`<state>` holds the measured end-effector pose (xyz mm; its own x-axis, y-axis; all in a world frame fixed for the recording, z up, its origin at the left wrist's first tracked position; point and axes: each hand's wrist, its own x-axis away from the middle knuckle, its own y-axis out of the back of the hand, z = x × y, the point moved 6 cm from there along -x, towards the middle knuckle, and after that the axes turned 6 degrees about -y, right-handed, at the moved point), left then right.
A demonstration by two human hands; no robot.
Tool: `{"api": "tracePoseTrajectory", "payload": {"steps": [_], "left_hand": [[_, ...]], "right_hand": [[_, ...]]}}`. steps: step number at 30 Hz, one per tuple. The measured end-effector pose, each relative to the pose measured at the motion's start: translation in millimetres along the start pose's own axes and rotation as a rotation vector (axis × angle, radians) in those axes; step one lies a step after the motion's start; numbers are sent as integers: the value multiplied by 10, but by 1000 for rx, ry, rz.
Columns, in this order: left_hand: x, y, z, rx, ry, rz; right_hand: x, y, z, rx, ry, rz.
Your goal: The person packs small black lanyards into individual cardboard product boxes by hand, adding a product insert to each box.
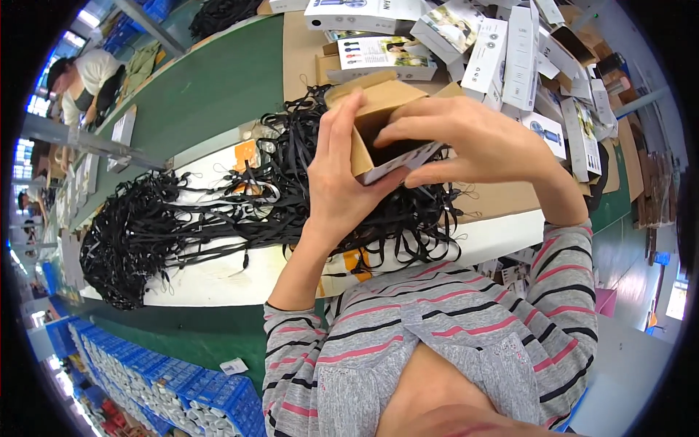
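Note:
An opened cardboard box (384, 96) with brown inner flaps is tilted in front of me, its dark mouth facing my right side. My left hand (338, 171) is wrapped around its left side, fingers up along the wall and thumb below. At the mouth is my right hand (462, 138), its fingers curved into the opening and its thumb spread apart near the lower edge. Whatever lies inside the box is too dark to make out. Underneath and to the left, a tangle of black lanyards (284, 211) covers the white board (211, 285).
Printed white boxes (484, 62) are heaped at the far right on brown cardboard (297, 62). A dark lanyard bundle (120, 244) hangs over the board's left end. Blue crates (156, 382) stand lower left. Across the green table (218, 80), another person (91, 80) bends forward.

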<state>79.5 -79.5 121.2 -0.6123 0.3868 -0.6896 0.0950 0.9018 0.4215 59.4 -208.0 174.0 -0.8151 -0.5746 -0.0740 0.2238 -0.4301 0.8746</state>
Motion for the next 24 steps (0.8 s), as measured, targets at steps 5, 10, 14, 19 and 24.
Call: {"api": "tracePoseTrajectory", "payload": {"steps": [5,10,14,19,24], "left_hand": [[516,-249,443,160,379,58],[748,42,820,485,611,-70],[452,827,1637,482,630,-499],[23,1761,2941,377,640,-595],[-146,2710,3618,-124,654,-640]], "right_hand": [[9,-49,-121,39,-68,12],[119,282,-602,-577,-259,-534],[98,-85,-1317,-401,-509,-445],[12,-763,-1954,-83,-689,-219],[-82,-866,-1985,63,-687,-192]]}}
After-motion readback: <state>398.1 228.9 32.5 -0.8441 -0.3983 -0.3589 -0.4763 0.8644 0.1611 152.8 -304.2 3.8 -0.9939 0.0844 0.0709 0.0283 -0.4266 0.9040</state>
